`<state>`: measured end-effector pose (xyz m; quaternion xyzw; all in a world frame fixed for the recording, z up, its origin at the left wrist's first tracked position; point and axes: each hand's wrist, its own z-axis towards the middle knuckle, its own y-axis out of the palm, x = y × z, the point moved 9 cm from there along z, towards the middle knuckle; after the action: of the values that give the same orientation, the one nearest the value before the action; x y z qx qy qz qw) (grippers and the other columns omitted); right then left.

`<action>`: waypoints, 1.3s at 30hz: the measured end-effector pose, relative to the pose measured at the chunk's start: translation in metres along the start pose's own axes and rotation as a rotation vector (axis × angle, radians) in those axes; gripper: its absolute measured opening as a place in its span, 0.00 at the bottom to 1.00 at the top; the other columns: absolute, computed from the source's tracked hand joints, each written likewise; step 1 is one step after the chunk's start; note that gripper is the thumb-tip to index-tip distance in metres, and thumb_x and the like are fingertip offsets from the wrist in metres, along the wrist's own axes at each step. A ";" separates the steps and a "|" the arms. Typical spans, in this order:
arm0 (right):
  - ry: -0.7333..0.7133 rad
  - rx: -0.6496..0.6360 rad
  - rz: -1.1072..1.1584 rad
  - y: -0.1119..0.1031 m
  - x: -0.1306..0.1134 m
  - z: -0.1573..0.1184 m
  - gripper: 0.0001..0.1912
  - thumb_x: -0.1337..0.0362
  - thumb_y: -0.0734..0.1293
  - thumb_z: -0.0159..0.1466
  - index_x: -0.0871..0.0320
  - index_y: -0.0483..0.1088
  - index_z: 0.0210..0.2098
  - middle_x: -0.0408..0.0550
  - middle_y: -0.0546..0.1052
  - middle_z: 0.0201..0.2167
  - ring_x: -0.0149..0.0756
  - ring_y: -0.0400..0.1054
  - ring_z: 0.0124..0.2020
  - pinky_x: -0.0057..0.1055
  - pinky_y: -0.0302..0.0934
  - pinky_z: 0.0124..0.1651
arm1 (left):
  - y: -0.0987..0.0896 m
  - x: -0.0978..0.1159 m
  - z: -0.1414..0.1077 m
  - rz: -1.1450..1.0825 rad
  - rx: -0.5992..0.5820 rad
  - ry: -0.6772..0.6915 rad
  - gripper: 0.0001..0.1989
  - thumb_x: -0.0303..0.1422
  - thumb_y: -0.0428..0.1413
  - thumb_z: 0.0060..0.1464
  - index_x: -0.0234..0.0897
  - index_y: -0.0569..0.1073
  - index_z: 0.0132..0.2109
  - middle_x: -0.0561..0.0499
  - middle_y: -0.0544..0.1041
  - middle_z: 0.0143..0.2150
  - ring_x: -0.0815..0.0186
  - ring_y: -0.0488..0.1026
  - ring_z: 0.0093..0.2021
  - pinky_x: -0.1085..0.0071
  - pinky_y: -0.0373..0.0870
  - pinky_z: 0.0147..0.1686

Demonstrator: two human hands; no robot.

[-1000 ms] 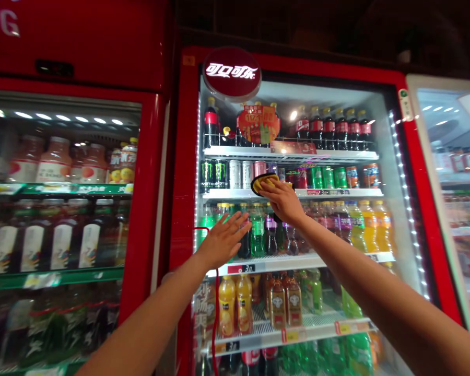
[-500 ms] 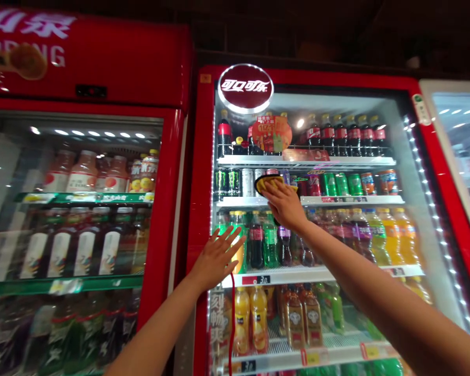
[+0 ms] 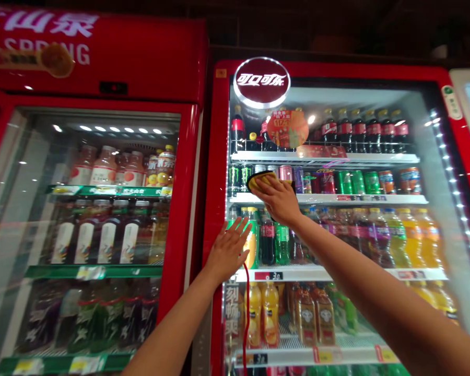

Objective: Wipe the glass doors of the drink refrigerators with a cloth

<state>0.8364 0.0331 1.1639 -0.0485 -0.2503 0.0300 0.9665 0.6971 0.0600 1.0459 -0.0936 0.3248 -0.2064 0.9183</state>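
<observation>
My right hand (image 3: 277,198) presses a yellow cloth with a dark edge (image 3: 261,180) flat against the glass door of the red drinks fridge (image 3: 215,156), level with the shelf of cans. Its fingers lie spread over the cloth. Lower and to the left, my left hand (image 3: 227,250) rests with fingers apart on the left side of the same door, holding nothing. A red cord (image 3: 246,318) hangs down just below it. Behind the glass stand rows of bottles and cans.
A second red fridge (image 3: 188,172) with bottles on green-edged shelves stands at the left. A round lit sign (image 3: 262,82) sits at the door's top left. Part of a white-framed fridge (image 3: 464,89) shows at the right edge.
My right hand and the cloth have moved left across the glass relative to the shelves. My left hand stays near the door's left side. The whole view has shifted slightly.
</observation>
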 end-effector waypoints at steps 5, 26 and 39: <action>-0.034 -0.036 -0.011 -0.010 0.028 -0.030 0.24 0.67 0.62 0.69 0.40 0.69 0.61 0.36 0.69 0.65 0.46 0.59 0.67 0.47 0.58 0.60 | -0.002 -0.011 -0.003 0.033 0.019 -0.131 0.42 0.48 0.52 0.64 0.38 0.43 0.75 0.44 0.49 0.76 0.55 0.39 0.76 0.47 0.37 0.73; 0.116 0.107 0.038 0.007 -0.014 0.055 0.29 0.68 0.60 0.67 0.43 0.63 0.66 0.44 0.68 0.66 0.54 0.59 0.66 0.53 0.53 0.58 | 0.000 -0.008 -0.008 0.003 -0.017 -0.165 0.41 0.43 0.51 0.64 0.36 0.40 0.75 0.44 0.47 0.77 0.55 0.38 0.77 0.47 0.40 0.73; -0.214 -0.067 0.063 0.016 -0.059 0.069 0.27 0.68 0.58 0.70 0.43 0.63 0.66 0.40 0.64 0.68 0.48 0.58 0.68 0.49 0.54 0.59 | -0.001 -0.009 -0.008 0.014 -0.007 -0.208 0.42 0.44 0.49 0.65 0.34 0.39 0.75 0.42 0.49 0.76 0.54 0.40 0.76 0.46 0.42 0.73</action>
<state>0.7507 0.0500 1.1940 -0.0851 -0.3513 0.0569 0.9306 0.6851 0.0630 1.0446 -0.1155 0.2290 -0.1878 0.9481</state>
